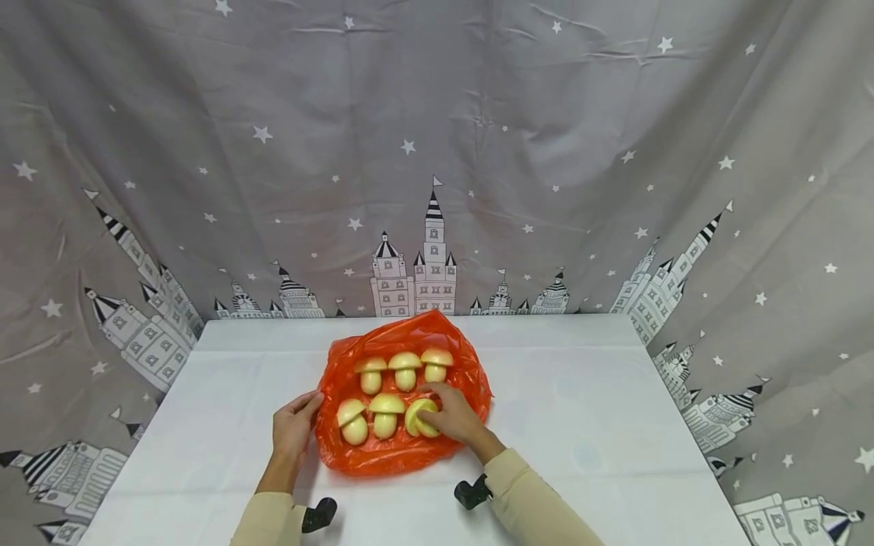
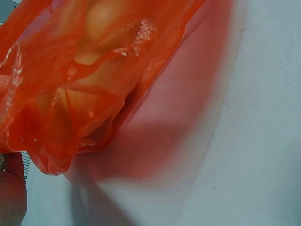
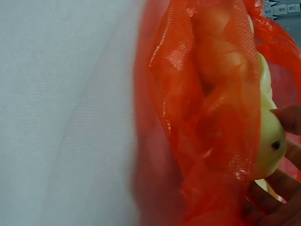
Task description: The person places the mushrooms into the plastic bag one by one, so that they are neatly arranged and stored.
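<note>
A red plastic bag (image 1: 389,462) lies opened out on the table, with yellow toy mushrooms inside it in two rows. Three mushrooms (image 1: 405,371) make up the far row. Two more (image 1: 385,415) lie in the near row, left of the mushroom (image 1: 416,415) that my right hand (image 1: 456,415) grips at the bag's near right. In the right wrist view, fingers surround that mushroom's pale rounded end (image 3: 270,146), which has a dark spot. My left hand (image 1: 292,428) pinches the bag's left edge. Red film covers the mushrooms in the left wrist view.
A white table (image 1: 580,409) extends around the bag on all sides. Behind it hangs a grey curtain (image 1: 307,167) printed with castles and stars. Black devices (image 1: 319,516) are worn at both wrists, close over the near part of the table.
</note>
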A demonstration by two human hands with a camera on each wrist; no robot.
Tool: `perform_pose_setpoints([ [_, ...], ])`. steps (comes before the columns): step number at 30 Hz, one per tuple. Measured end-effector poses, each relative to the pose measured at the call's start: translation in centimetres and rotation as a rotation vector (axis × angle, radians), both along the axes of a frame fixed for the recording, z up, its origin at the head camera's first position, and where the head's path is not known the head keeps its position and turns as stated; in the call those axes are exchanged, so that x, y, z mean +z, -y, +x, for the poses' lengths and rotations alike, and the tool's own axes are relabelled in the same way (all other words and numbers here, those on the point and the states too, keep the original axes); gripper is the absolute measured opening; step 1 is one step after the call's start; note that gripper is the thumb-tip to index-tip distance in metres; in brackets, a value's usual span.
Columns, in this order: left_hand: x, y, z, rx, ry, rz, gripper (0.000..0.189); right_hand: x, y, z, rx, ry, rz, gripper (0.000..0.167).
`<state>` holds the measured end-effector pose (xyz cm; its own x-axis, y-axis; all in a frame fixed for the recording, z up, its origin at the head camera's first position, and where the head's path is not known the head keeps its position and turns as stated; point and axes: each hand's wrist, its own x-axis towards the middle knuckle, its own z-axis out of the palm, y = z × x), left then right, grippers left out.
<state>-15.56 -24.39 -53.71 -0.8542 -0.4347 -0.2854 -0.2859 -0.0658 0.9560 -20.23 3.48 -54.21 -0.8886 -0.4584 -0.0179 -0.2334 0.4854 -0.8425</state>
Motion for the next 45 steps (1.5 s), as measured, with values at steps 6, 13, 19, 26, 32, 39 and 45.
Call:
perform_pose_setpoints([
  [6,-0.1,0.0,0.0,0.002,-0.003,-0.005,0.046,-0.3,0.2,-0.2,0.016,-0.002,0.028,0.034],
  [13,-0.1,0.1,0.1,0.000,0.005,-0.018,0.048,-0.5,0.3,-0.2,-0.057,-0.003,-0.011,0.026],
  [19,0.0,0.1,0.1,-0.004,0.009,-0.024,0.049,-0.8,0.5,-0.2,-0.162,-0.092,-0.043,0.031],
  [26,0.2,0.1,0.1,-0.011,0.010,-0.020,0.049,-1.5,0.7,-0.4,-0.240,-0.212,-0.057,0.032],
  [32,0.3,0.2,0.1,-0.011,0.016,-0.012,0.048,-1.8,0.7,-0.3,-0.239,-0.247,-0.054,0.034],
  [39,0.3,0.3,0.2,-0.036,0.034,-0.004,0.051,-1.7,0.6,0.0,-0.216,-0.225,-0.031,0.039],
  [45,0.5,0.4,0.4,-0.052,0.050,-0.002,0.055,-1.6,0.6,0.1,-0.215,-0.216,-0.022,0.041],
])
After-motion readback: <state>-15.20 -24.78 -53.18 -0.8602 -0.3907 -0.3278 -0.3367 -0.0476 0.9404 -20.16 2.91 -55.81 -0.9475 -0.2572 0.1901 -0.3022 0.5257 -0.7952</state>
